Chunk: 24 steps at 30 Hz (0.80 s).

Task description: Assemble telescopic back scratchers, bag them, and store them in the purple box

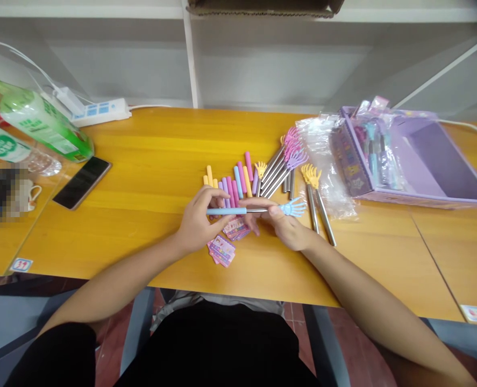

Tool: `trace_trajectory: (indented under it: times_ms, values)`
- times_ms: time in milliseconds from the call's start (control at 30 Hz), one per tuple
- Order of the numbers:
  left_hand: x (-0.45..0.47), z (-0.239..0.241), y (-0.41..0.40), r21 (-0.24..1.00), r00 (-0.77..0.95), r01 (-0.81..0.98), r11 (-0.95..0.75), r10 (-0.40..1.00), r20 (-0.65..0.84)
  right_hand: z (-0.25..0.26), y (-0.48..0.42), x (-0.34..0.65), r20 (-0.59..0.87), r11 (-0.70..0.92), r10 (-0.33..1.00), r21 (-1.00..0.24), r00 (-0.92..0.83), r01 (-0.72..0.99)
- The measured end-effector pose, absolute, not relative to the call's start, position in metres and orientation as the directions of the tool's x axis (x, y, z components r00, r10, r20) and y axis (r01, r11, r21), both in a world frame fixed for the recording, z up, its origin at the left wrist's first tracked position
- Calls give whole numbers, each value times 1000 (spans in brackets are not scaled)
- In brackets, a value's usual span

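Between my hands lies a blue back scratcher, roughly level, its thin metal rod running into a light blue handle. My left hand is closed on the handle end. With fingers and thumb, my right hand grips the rod just below the blue claw-shaped head. Behind them stand or lie several coloured handle sleeves in pink, purple, blue and yellow. Metal rods with pink and purple claw heads are piled beyond. Two yellow-headed rods rest right of my right hand. Printed cards lie beneath my left hand.
Clear plastic bags lie beside a purple box holding bagged back scratchers. On the left are a phone, a green bottle, a clear bottle and a power strip. A shelf wall rises behind the table.
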<state>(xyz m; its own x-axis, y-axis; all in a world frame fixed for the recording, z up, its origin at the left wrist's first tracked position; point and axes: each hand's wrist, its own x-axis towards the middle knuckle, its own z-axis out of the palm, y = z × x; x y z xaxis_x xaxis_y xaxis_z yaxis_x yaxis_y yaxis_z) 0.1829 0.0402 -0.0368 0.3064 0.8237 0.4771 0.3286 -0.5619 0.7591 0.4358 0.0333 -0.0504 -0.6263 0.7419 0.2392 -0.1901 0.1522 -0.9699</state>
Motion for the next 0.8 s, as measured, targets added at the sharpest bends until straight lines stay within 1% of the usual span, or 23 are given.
trace_trajectory:
  times_ms: [200, 300, 367, 433, 533, 567, 600, 633, 667, 700, 733, 800]
  values:
    - [184, -40, 43, 783, 292, 317, -536, 840, 457, -51, 32, 435, 248, 178, 733, -969, -633, -173]
    - [184, -46, 52, 813, 291, 320, -486, 867, 404, -51, 33, 438, 183, 142, 738, -983, -650, -115]
    - [183, -48, 58, 810, 358, 319, -493, 854, 378, -49, 37, 441, 133, 94, 752, -991, -646, -95]
    - [181, -49, 62, 791, 412, 314, -525, 826, 384, -45, 44, 445, 130, 85, 800, -991, -585, -104]
    - [176, -44, 65, 754, 412, 330, -568, 806, 426, -33, 54, 452, 192, 155, 902, -980, -387, -125]
    - [174, -41, 65, 740, 406, 347, -576, 804, 436, -28, 55, 455, 208, 182, 925, -977, -318, -108]
    - [172, -38, 65, 724, 404, 369, -583, 802, 441, -23, 55, 458, 218, 210, 939, -976, -264, -60]
    - [170, -34, 66, 704, 413, 394, -590, 798, 438, -18, 53, 462, 232, 243, 946, -970, -229, 22]
    - [168, -29, 66, 678, 440, 421, -603, 789, 428, -13, 50, 466, 251, 285, 942, -948, -223, 141]
    - [166, -24, 65, 643, 483, 451, -619, 775, 408, -9, 45, 470, 275, 339, 930, -897, -243, 282]
    - [164, -19, 64, 599, 535, 483, -639, 757, 376, -5, 39, 473, 301, 401, 910, -813, -285, 422]
    - [161, -8, 58, 490, 627, 555, -672, 725, 284, 0, 25, 477, 325, 498, 867, -587, -378, 638]
